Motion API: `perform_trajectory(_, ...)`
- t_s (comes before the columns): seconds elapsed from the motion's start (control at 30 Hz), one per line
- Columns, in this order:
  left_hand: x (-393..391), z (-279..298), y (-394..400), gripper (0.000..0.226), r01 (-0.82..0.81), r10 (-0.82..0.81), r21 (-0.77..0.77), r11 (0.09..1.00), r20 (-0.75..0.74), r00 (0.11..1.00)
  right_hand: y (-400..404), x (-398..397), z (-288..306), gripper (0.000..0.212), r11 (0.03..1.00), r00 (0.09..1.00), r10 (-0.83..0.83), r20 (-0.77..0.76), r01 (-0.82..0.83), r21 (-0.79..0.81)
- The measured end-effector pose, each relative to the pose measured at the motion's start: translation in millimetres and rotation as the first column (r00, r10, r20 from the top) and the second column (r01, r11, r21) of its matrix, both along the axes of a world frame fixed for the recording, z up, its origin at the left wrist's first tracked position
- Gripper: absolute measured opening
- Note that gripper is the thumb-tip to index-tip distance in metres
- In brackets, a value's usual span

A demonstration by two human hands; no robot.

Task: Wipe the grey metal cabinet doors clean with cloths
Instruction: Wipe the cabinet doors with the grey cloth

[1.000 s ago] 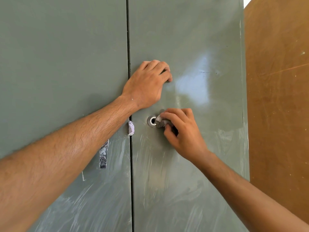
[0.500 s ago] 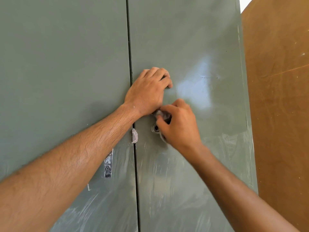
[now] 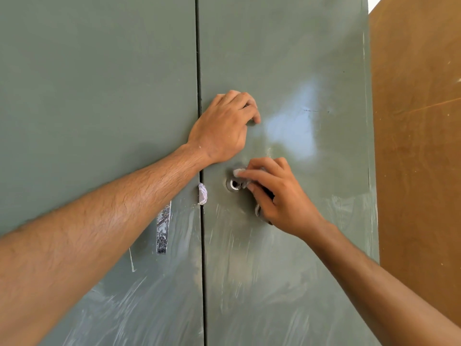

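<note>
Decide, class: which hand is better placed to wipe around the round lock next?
The right hand: it pinches the cloth right at the round lock. The left hand rests curled on the door above.

Two grey-green metal doors stand shut side by side, with a thin dark gap between them. The left door is matt in its upper part and shows pale streaks lower down; a strip of worn silver tape sticks on it near the gap. The right door has a glossy patch of reflected light and also pale streaks below. A round metal lock sits in the right door, close to the gap. A small grey cloth, crumpled, lies against the door just above and beside the lock. A white scrap sticks on the gap.
</note>
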State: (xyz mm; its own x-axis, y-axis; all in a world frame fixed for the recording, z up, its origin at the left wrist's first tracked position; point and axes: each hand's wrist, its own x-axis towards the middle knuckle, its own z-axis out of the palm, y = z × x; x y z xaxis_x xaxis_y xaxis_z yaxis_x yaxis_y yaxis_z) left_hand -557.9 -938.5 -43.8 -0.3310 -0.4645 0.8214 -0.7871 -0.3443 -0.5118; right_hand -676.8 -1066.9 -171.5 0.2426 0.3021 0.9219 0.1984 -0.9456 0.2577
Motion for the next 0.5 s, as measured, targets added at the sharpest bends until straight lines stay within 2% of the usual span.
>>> perform_trajectory(0.07, -1, 0, 0, 0.051, 0.005, -0.005, 0.005, 1.000, -0.008, 1.000, 8, 2, 1, 0.033, 0.999, 0.999, -0.028, -0.036, 0.030, 0.042)
perform_trajectory(0.17, 2, 2, 2, 0.050, 0.040, -0.039, 0.021, 0.999, -0.016, 0.999, 12, 1, -10, 0.037, 0.999, 0.993, -0.046, -0.110, 0.048, 0.014)
perform_trajectory(0.3, 1, 3, 2, 0.049, 0.040, -0.039, 0.022, 0.999, -0.011, 0.999, 4, -8, 0, 0.034, 0.994, 0.993, -0.038, -0.110, 0.049, 0.101)
perform_trajectory(0.4, 1, 2, 3, 0.049, 0.032, -0.031, 0.032, 0.999, -0.014, 0.999, 10, -7, -4, 0.034, 0.999, 0.983, -0.042, -0.178, 0.047, 0.024)
perform_trajectory(0.5, 0, 4, 6, 0.051, 0.051, -0.049, 0.071, 0.996, -0.029, 0.998, -1, -15, 0, 0.031, 0.998, 0.990, -0.030, -0.134, 0.038, 0.053)
